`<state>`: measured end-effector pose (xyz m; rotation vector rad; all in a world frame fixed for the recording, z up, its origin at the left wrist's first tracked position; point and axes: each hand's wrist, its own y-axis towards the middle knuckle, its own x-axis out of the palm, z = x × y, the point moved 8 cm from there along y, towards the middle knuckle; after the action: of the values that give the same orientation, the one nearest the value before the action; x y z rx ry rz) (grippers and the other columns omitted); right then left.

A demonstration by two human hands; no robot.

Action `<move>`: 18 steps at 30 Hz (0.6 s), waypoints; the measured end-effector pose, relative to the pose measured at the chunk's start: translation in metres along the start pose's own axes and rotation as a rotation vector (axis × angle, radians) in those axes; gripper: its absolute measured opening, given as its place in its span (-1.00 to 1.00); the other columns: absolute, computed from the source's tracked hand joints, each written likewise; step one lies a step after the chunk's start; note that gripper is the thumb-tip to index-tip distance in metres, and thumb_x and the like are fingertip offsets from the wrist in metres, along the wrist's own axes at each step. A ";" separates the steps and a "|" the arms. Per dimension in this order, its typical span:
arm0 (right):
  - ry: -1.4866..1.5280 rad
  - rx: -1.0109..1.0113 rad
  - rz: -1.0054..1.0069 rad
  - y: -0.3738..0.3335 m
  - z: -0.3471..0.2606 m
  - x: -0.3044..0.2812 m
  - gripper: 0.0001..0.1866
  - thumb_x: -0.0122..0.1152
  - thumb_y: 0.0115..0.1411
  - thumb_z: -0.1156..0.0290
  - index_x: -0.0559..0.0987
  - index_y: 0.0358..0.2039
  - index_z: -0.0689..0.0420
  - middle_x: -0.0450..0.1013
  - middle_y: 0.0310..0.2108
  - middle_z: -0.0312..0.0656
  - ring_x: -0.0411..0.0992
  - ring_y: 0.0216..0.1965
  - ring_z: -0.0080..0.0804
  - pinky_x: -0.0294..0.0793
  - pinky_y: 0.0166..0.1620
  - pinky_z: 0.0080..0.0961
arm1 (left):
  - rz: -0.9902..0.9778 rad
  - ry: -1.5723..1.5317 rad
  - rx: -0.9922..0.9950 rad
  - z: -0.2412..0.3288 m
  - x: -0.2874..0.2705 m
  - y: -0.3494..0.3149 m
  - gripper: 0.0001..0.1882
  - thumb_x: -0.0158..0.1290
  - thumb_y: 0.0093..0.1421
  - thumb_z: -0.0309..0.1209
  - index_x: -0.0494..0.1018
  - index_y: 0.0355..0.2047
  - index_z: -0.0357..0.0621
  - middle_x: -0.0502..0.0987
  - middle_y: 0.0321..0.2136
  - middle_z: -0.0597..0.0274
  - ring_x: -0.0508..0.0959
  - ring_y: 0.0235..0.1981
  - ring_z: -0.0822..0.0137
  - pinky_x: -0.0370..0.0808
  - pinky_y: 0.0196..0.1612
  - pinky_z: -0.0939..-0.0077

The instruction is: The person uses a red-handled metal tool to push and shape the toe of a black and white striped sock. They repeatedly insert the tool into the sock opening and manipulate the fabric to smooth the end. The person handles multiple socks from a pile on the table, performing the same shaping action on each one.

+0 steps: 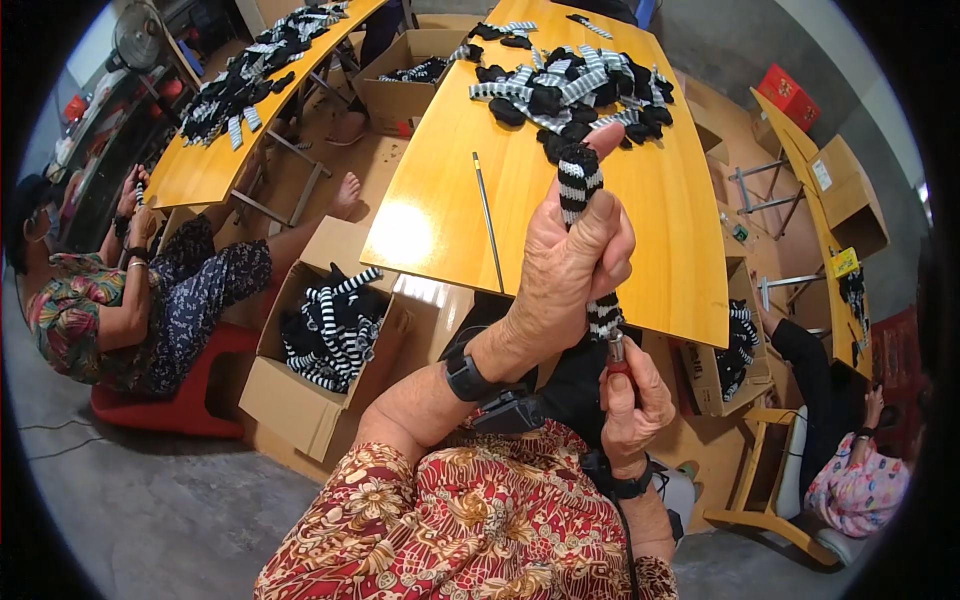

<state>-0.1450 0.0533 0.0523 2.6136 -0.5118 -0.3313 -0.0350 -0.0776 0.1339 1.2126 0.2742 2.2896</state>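
My left hand [562, 262] is raised in front of the table and closed around a black-and-white striped knitted tube [578, 178]. The tube's dark, rounded top sticks up by my thumb, while its lower end shows below my fist. Under that end, my right hand [645, 408] grips a small tool with a red handle [617, 362]. The tool's short metal shaft meets the bottom of the tube; its tip is hidden. On the yellow wooden table [430, 215] lies a thin dark rod [487, 220], beyond my left forearm.
A heap of striped and black knitted pieces [575, 90] covers the table's far part. Open cardboard boxes with similar pieces stand at left [330, 330] and right [735, 345]. One person [130, 300] sits at left beside another heaped table [250, 85]; another [860, 480] sits at right.
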 end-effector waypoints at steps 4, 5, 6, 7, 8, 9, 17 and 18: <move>0.061 -0.007 -0.011 0.004 -0.001 0.003 -0.68 0.11 0.12 0.61 0.52 -0.07 0.32 0.43 -0.45 -0.19 0.37 -0.45 -0.53 0.36 -0.37 -0.62 | -0.020 0.050 0.012 0.001 0.006 -0.002 -0.30 -0.10 0.30 -0.07 -0.05 0.29 -0.18 0.19 -0.74 0.47 0.08 -0.80 0.68 0.01 -0.73 0.76; 0.089 0.003 -0.014 0.005 -0.001 0.004 -0.68 0.12 0.12 0.61 0.52 -0.07 0.32 0.44 -0.45 -0.19 0.37 -0.46 -0.53 0.37 -0.38 -0.62 | -0.028 0.053 0.010 0.003 0.007 -0.002 -0.29 -0.10 0.30 -0.07 -0.05 0.29 -0.20 0.19 -0.74 0.47 0.08 -0.80 0.68 0.01 -0.73 0.76; 0.118 0.013 -0.015 0.005 -0.001 0.005 -0.68 0.12 0.12 0.60 0.52 -0.07 0.32 0.44 -0.44 -0.19 0.37 -0.47 -0.53 0.37 -0.39 -0.63 | -0.037 0.057 0.007 0.004 0.009 -0.003 -0.29 -0.10 0.30 -0.07 -0.05 0.29 -0.22 0.19 -0.74 0.47 0.08 -0.80 0.67 0.01 -0.73 0.76; 0.147 0.024 -0.017 0.006 -0.002 0.007 -0.68 0.12 0.12 0.60 0.52 -0.07 0.32 0.44 -0.44 -0.19 0.37 -0.48 -0.53 0.37 -0.40 -0.63 | -0.033 0.053 0.020 0.007 0.008 -0.004 -0.29 -0.10 0.30 -0.08 -0.05 0.28 -0.25 0.20 -0.74 0.47 0.08 -0.80 0.67 0.01 -0.73 0.76; 0.208 0.091 -0.027 0.006 0.001 0.009 -0.68 0.12 0.14 0.56 0.52 -0.07 0.32 0.45 -0.44 -0.18 0.37 -0.49 -0.53 0.37 -0.44 -0.64 | -0.031 0.056 0.021 0.008 0.008 -0.003 -0.29 -0.10 0.30 -0.07 -0.05 0.28 -0.25 0.20 -0.75 0.47 0.08 -0.80 0.67 0.01 -0.73 0.75; 0.266 0.159 -0.036 0.006 0.002 0.010 -0.69 0.12 0.15 0.52 0.52 -0.07 0.31 0.45 -0.44 -0.16 0.38 -0.50 -0.53 0.36 -0.47 -0.65 | -0.030 0.057 0.021 0.009 0.008 -0.002 -0.29 -0.10 0.30 -0.07 -0.04 0.28 -0.25 0.19 -0.75 0.48 0.08 -0.80 0.67 0.01 -0.73 0.75; 1.233 0.700 -0.324 0.007 0.033 0.058 -0.58 0.14 0.21 0.24 0.47 -0.01 0.25 0.42 -0.49 -0.05 0.24 -0.67 -0.58 0.15 -0.68 -0.74 | -0.016 0.096 0.044 0.021 0.004 -0.004 -0.36 -0.08 0.32 -0.13 0.03 0.26 -0.22 0.20 -0.76 0.49 0.18 -0.75 0.69 0.08 -0.69 0.82; 1.111 0.644 -0.314 0.010 0.033 0.055 -0.59 0.15 0.21 0.25 0.48 -0.01 0.24 0.43 -0.48 -0.05 0.24 -0.67 -0.57 0.15 -0.68 -0.75 | 0.019 0.091 0.026 0.019 -0.004 -0.004 -0.37 -0.08 0.32 -0.13 0.03 0.26 -0.20 0.21 -0.76 0.49 0.17 -0.76 0.68 0.09 -0.69 0.82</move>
<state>-0.1083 0.0102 0.0204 2.8938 0.2322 1.3314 -0.0163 -0.0773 0.1401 1.1297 0.3282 2.3688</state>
